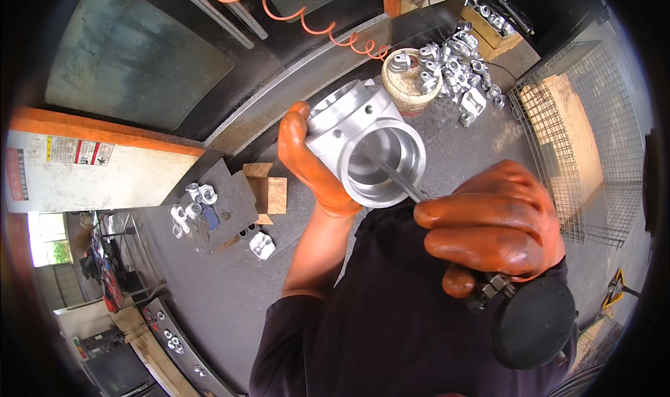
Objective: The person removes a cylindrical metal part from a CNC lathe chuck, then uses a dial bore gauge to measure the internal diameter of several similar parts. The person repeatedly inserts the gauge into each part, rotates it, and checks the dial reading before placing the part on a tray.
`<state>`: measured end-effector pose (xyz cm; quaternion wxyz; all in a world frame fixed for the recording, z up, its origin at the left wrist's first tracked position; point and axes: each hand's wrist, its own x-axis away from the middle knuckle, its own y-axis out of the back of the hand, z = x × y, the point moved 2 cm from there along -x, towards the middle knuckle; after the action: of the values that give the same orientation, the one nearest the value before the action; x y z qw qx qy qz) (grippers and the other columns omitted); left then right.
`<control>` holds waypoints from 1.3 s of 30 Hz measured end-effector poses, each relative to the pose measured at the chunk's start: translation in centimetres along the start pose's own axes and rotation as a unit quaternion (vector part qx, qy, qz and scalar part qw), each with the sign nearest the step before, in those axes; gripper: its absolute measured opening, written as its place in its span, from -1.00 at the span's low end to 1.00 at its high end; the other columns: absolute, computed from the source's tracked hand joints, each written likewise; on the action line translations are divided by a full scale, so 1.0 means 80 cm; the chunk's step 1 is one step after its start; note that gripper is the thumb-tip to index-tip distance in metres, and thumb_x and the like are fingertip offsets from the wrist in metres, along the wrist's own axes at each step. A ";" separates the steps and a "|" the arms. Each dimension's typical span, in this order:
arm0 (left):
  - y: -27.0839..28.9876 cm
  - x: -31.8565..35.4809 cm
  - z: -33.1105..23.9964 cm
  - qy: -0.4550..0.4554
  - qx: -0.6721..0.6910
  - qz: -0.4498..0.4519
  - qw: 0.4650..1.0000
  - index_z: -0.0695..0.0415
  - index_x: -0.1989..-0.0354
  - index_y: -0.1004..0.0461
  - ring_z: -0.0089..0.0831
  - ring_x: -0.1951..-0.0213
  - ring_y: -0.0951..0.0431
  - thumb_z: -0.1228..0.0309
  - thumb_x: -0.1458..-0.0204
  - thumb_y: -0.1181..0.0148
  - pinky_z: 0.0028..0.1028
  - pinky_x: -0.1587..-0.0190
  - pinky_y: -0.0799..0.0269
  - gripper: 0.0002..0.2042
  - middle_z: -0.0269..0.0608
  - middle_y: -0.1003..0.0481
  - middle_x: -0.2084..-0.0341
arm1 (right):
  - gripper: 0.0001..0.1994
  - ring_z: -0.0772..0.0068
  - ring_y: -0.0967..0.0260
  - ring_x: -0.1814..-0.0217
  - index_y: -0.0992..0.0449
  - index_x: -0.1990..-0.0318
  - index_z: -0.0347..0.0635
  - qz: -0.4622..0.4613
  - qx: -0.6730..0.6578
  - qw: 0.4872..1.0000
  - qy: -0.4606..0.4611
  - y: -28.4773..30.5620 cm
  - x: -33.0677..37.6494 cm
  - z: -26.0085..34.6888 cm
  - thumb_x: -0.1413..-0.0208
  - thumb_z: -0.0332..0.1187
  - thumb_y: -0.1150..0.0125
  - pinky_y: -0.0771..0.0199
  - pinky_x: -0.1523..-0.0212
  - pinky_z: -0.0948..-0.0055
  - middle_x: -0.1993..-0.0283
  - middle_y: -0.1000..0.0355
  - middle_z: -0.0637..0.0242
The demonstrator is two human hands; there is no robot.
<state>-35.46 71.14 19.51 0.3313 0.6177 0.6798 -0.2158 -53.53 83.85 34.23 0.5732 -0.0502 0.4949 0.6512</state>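
My left hand [317, 161], in an orange-brown rubber glove, grips a silvery machined metal housing [340, 137] from its left side and below. The housing's wide round bore faces toward me. In a matching glove, my right hand [492, 222] is closed around a dial bore gauge. The gauge's thin metal rod [399, 179] reaches into the bore; whether its tip touches the wall I cannot tell. A round black dial head [536, 324] hangs below my right hand, its face turned out of sight.
A dirty white bucket [405, 97] holds metal castings, with more castings [457, 72] heaped beside it. At right stands a wire mesh cage [593, 131]. An orange coiled hose [317, 30] crosses the machine front. Castings [199, 194] and an open cardboard box [276, 194] lie at left.
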 end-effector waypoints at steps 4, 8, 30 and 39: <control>0.002 0.002 -0.002 -0.003 -0.010 -0.003 1.000 0.41 -0.37 -0.21 0.06 -0.18 -0.44 0.12 0.00 -0.51 -0.08 -0.23 -0.34 -0.12 0.20 -0.42 -0.17 | -0.67 0.25 -0.64 0.33 -0.63 0.08 -0.10 -0.147 -0.041 0.988 0.014 -0.029 -0.015 0.007 -0.07 -0.20 -0.56 -0.55 0.31 0.33 0.10 -0.67 0.20; 0.002 0.002 -0.003 -0.009 -0.015 -0.004 1.000 0.42 -0.37 -0.20 0.06 -0.18 -0.44 0.12 0.00 -0.51 -0.08 -0.23 -0.34 -0.12 0.20 -0.42 -0.17 | -0.66 0.23 -0.66 0.33 -0.65 0.11 -0.14 -0.056 -0.053 0.997 0.030 -0.015 -0.006 -0.011 -0.06 -0.17 -0.55 -0.58 0.33 0.33 0.11 -0.67 0.19; -0.019 -0.011 -0.004 -0.167 -0.181 -0.042 0.968 0.29 -0.39 -0.27 -0.13 -0.20 -0.46 0.07 -0.18 -0.31 -0.17 -0.22 -0.40 -0.28 0.02 -0.45 -0.20 | -0.66 0.17 -0.71 0.30 -0.68 0.14 -0.20 -0.064 -0.029 0.997 0.006 -0.011 -0.022 -0.046 0.13 -0.38 -0.61 -0.64 0.32 0.29 0.23 -0.70 0.17; -0.015 -0.002 0.012 -0.232 -0.180 -0.041 0.955 0.47 -0.37 -0.17 0.07 -0.16 -0.43 0.18 -0.03 -0.51 -0.11 -0.23 -0.36 -0.13 0.25 -0.39 -0.18 | -0.61 0.18 -0.71 0.21 -0.66 0.09 -0.21 -0.063 -0.045 0.996 -0.047 -0.011 -0.029 -0.051 0.14 -0.49 -0.60 -0.68 0.19 0.29 0.19 -0.70 0.19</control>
<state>-36.46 70.18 18.87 0.5765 0.4527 0.6361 -0.2411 -54.10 79.27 33.12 0.6327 -0.0761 0.4333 0.6373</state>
